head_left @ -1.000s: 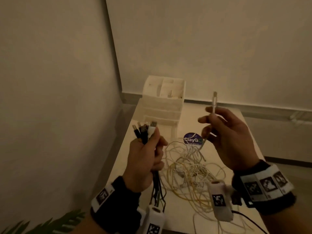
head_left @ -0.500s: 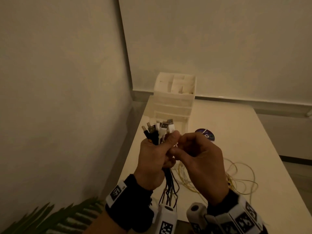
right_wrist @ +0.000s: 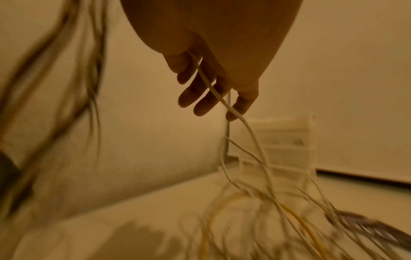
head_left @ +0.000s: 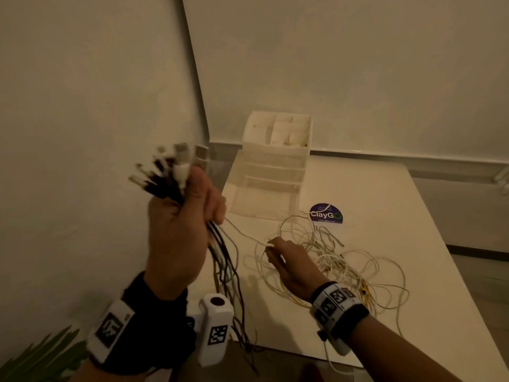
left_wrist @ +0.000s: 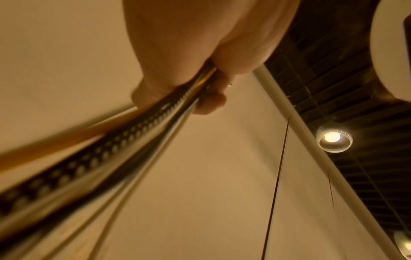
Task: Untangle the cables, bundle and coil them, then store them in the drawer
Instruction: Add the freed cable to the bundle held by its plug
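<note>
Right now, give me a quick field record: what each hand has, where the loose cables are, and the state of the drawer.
left hand: raised, fist gripping a bunch of cables just below their plugs
right hand: low over the table, one white cable running through its fingers
loose cables: tangled heap on the table, white and yellow
drawer unit: at the back of the table, bottom drawer pulled out
task stage: sorting, nothing coiled yet

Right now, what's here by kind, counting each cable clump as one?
Hands: 2, left and right
Cable clumps: 2, held bunch and loose heap
Drawer units: 1
Stickers: 1
Total: 6
</note>
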The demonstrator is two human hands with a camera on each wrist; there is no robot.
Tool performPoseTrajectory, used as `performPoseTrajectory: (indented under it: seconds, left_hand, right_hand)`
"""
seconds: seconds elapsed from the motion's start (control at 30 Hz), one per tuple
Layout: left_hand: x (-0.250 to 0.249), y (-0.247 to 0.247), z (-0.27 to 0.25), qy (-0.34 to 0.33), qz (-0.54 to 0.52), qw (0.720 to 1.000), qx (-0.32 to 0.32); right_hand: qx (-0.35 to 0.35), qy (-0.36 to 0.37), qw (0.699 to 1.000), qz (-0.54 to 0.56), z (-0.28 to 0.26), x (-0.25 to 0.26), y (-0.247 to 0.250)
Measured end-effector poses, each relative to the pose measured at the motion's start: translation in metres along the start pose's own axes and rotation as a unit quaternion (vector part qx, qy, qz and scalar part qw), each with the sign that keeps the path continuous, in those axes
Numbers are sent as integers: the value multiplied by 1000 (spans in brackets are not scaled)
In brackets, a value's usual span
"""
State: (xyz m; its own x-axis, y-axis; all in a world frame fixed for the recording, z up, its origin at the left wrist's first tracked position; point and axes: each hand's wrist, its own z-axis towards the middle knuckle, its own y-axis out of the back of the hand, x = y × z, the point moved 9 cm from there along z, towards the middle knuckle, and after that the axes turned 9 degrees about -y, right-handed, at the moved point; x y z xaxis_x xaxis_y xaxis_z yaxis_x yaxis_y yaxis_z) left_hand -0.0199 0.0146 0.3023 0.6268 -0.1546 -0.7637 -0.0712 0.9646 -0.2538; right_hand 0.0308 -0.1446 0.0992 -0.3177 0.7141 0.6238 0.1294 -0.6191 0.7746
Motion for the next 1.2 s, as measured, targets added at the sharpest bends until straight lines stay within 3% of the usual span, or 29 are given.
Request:
performPoseTrajectory:
  seconds: [0.07,0.2,0.33,0.4,0.47,0.6,0.7,0.83,1.0,1.2]
  left_hand:
    - [-14,12,9,7,-62,998,-29]
    - [-21,36,15,17,-27,998,-45]
    - [32,21,-11,99,170,979,50]
    - [68,2,-30,165,212,957,111]
    - [97,-12,-41,203,220,946,128]
    - [124,-33,-29,198,233,948,85]
    - [139,-55,-24,207,190,956,79]
    - [159,-66,-24,231,193,948,98]
    - [136,-70,-7,179,179,964,78]
    - [91,-49,19,145,102,983,51]
  right_hand:
    - [35,-40,999,-11,2,-37,-12]
    - [52,-90,992,-74,1,-82,-18]
    - [26,-89,993,-70,19,-74,10]
    - [11,-46,994,-94,31,-57,37]
    - [7,8,992,-126,41,-34,66]
    - [11,105,984,-145,42,20,111]
    - [45,88,990,-99,43,34,117]
    - [34,33,996,-74,52,17,125]
    - [16,32,999,29,51,-2,119]
    - [39,-52,997,28,54,-66,47]
